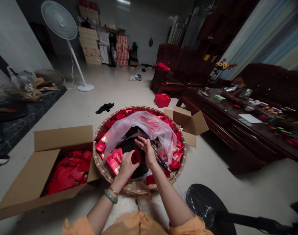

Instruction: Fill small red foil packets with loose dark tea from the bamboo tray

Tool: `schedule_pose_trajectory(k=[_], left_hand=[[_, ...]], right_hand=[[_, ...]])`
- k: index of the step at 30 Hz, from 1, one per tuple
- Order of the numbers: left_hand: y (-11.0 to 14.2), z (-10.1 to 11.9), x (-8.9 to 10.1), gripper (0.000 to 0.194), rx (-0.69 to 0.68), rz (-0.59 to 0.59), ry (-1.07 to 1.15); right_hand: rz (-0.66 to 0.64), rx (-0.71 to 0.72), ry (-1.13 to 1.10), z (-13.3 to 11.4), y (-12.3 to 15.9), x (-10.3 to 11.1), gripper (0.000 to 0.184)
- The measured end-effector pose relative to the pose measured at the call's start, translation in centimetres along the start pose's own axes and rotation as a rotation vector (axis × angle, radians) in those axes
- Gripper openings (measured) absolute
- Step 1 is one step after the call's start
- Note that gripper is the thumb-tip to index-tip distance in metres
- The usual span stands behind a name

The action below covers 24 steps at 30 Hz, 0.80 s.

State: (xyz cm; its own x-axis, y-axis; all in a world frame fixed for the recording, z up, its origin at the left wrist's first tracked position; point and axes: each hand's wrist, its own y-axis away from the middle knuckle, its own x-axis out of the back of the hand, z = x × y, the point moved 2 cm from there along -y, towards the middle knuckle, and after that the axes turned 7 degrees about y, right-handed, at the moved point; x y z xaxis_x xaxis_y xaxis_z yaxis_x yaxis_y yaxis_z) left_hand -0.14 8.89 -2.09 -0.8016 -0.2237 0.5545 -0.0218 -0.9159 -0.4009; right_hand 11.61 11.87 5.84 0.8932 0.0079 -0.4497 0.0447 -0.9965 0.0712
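Grasping a red foil packet (136, 156) in the clenched left hand (125, 166).
Packet lies just beside the right hand (146, 150); its grip on the black corded tool (160, 158) cannot be determined. Both work above the woven bamboo tray (136, 187).

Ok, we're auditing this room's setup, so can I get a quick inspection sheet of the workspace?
Surface: pale tiled floor under a round woven bamboo tray.
Job's things: the tray holds dark loose leaves, red packets and a clear plastic bag.
Clutter: black cloth, red box, two open cardboard cartons, the left one holding red packets.
Grips: left hand holds a red packet; right hand is over the leaves, beside a black corded tool.
Cables: white cord from that tool; fan cord.
Surroundings: pedestal fan, stacked cartons, dark wooden table.
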Motion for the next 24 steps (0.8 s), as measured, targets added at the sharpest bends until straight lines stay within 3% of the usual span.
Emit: schedule_pose_trajectory(k=[3,6,9,14,19,24], left_hand=[[-0.1,0.1,0.2,0.051,0.019,-0.006,0.008],[-0.1,0.0,0.5,0.05,0.047,-0.001,0.024],[-0.2,-0.1,0.8,0.049,0.07,0.015,0.045],[0.0,-0.4,0.8,0.05,0.098,0.021,0.053],[0.2,-0.4,0.7,0.047,0.068,0.031,0.049],[0.1,-0.4,1.0,0.043,0.043,0.034,0.061]], right_hand=[[-0.054,0.005,-0.023,-0.5,0.0,-0.1,0.041],[0.016,0.025,-0.041,-1.0,-0.1,0.8,0.035],[0.032,0.043,0.214,-1.2,0.5,1.8,0.023],[-0.044,0.224,0.737,-1.0,2.2,2.3,0.054],[-0.026,0.315,1.005,-1.3,2.0,2.0,0.037],[-0.055,0.377,1.192,-1.2,1.8,1.3,0.042]])
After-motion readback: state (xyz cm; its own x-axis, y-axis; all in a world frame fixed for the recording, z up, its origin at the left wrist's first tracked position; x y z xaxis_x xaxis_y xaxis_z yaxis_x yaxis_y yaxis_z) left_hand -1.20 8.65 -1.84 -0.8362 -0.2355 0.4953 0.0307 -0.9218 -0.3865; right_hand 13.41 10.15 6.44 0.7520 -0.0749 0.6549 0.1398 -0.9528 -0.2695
